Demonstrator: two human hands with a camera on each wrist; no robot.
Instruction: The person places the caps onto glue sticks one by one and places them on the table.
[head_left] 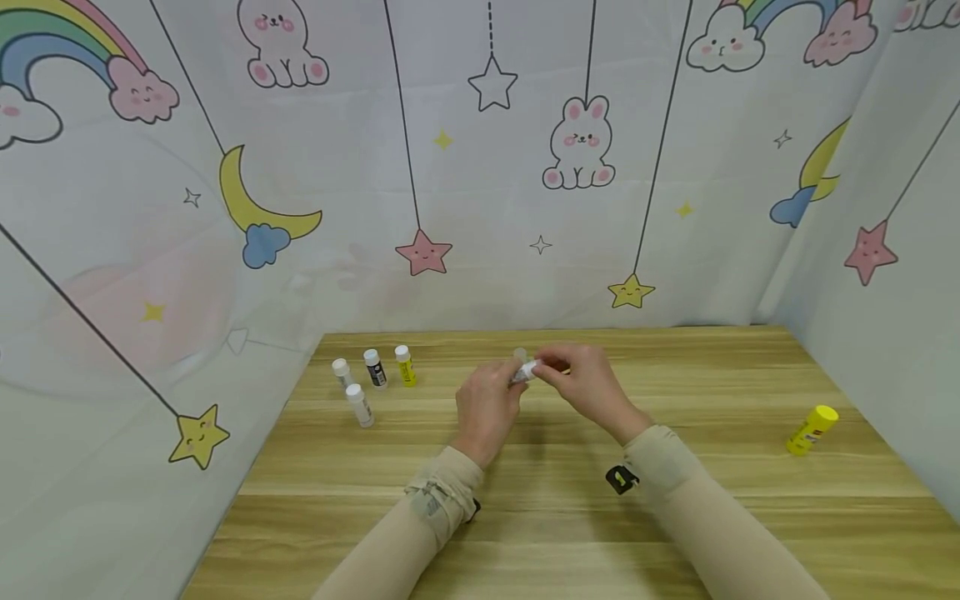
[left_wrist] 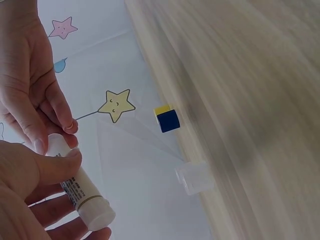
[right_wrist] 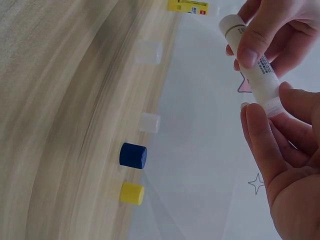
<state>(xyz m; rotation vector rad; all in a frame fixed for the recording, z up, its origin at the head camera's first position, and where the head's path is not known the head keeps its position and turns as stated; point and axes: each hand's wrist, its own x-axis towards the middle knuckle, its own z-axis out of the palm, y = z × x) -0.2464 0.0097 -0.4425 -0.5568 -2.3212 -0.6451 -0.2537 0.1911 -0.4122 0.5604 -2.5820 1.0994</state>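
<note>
A white glue stick (head_left: pixel 527 372) with small dark print is held above the table between both hands. My left hand (head_left: pixel 486 407) grips its barrel, thumb on one side and fingers on the other. With thumb and fingertips, my right hand (head_left: pixel 592 385) pinches the ridged end, seen best in the right wrist view. The opposite end of the glue stick (left_wrist: pixel 82 192) is plain white beyond a thin line. On the table behind the hands stand a dark blue cap (right_wrist: pixel 133 155), a yellow cap (right_wrist: pixel 132 193) and two translucent caps (right_wrist: pixel 149 52); in the head view the hands mostly hide them.
At the table's left stand a yellow glue stick (head_left: pixel 406 367), a dark-labelled one (head_left: pixel 375 369) and two white ones (head_left: pixel 360 406), all with white tops. A larger yellow glue stick (head_left: pixel 812 431) stands at the right. A printed curtain (head_left: pixel 495 183) hangs behind the wooden table (head_left: pixel 540 533).
</note>
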